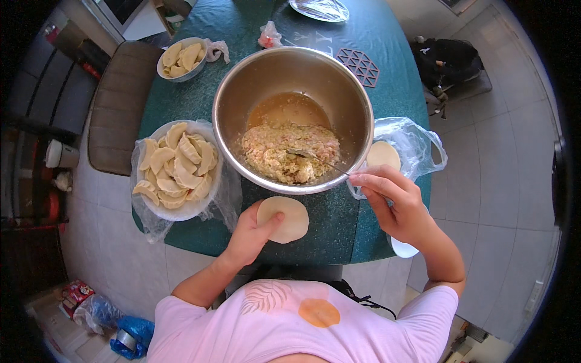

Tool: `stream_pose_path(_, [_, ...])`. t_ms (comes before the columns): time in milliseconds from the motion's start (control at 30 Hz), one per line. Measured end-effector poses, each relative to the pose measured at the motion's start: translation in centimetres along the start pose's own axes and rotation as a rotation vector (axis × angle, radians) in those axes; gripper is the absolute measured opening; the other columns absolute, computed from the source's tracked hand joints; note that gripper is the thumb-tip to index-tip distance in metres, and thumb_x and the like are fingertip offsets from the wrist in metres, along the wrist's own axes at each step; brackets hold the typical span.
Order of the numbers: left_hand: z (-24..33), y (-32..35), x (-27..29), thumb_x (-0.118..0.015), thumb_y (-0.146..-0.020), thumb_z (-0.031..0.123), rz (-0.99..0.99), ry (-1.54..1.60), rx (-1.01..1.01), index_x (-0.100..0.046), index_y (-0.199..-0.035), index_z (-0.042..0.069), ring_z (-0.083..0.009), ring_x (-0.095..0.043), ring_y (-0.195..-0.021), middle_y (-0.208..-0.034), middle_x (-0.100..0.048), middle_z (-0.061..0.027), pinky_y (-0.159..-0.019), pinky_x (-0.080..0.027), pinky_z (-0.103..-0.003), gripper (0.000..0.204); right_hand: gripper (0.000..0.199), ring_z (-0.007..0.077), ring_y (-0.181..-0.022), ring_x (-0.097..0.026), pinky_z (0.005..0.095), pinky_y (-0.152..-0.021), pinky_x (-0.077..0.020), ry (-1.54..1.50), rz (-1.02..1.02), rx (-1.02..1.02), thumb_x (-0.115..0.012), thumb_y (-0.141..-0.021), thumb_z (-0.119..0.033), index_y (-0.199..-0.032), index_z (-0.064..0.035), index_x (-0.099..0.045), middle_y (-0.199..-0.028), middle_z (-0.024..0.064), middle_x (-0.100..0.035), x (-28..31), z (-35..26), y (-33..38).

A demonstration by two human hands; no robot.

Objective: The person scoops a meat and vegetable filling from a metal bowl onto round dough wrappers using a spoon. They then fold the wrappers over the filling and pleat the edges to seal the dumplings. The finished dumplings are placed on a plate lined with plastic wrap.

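A round dumpling wrapper lies across the fingers of my left hand, with the thumb pressed on top. Between the fingertips of my right hand is the handle of a metal spoon. Its bowl end rests in the minced filling inside a large steel basin. Brownish liquid pools at the filling's far side. Beyond my right hand, pale round wrappers sit at a clear plastic bag.
Left of the basin, folded dumplings fill a plastic-lined bowl. A smaller bowl of dumplings stands behind it. A dark trivet and a film-covered plate lie farther back on the green tablecloth. A chair stands at left.
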State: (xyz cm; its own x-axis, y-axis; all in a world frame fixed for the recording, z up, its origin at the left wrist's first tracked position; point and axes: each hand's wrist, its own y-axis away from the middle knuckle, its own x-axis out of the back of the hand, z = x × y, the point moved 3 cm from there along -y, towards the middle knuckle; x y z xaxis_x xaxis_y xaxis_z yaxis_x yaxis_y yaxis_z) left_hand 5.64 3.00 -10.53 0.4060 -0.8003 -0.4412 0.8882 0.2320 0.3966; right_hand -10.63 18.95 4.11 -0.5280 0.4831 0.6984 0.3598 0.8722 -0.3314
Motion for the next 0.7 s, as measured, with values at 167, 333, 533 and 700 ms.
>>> stream_pose_path(167, [2.0,0.3,0.2,-0.060,-0.088,0.012,-0.057,-0.132,-0.050,-0.054,-0.106,0.000,-0.0100,-0.057,-0.089,-0.098,-0.062,-0.0055,-0.078,-0.048,-0.026,0.022,0.025,0.0278,-0.084,-0.062,0.0330,-0.070,-0.0509,-0.038,-0.051,0.031,-0.057,-0.081,0.007,-0.105,-0.0016,-0.060,-0.098,0.0137,-0.061,-0.2,1.6,0.0])
stream_pose_path(333, [3.4,0.9,0.1,-0.060,-0.089,0.013,-0.100,-0.185,-0.103,-0.052,-0.100,0.003,-0.0052,-0.053,-0.086,-0.093,-0.059,-0.0013,-0.075,-0.045,-0.022,0.018,0.023,0.0257,-0.086,-0.063,0.0323,-0.071,-0.0506,-0.085,-0.142,0.007,-0.058,-0.081,0.006,-0.102,-0.0016,-0.062,-0.098,0.0130,-0.062,1.7,1.7,0.1])
stream_pose_path(533, [3.9,0.5,0.1,-0.056,-0.091,0.012,-0.184,0.032,-0.126,-0.044,-0.108,0.004,-0.0059,-0.052,-0.092,-0.099,-0.056,-0.0018,-0.079,-0.044,-0.022,0.022,0.022,0.0249,-0.082,-0.063,0.0305,-0.070,-0.0492,-0.165,-0.194,-0.089,-0.059,-0.080,0.005,-0.101,-0.0016,-0.063,-0.090,0.0119,-0.063,2.6,3.3,-0.3])
stream_pose_path(700, [4.7,0.4,-0.6,-0.054,-0.091,0.011,-0.134,0.204,-0.088,-0.044,-0.111,0.004,-0.0132,-0.055,-0.097,-0.106,-0.056,-0.0066,-0.084,-0.046,-0.029,0.024,0.023,0.0157,-0.075,-0.063,0.0267,-0.070,-0.0483,-0.671,-0.062,-0.511,-0.053,-0.092,-0.017,-0.096,0.0022,-0.064,-0.088,0.0107,-0.066,1.4,7.6,-0.2])
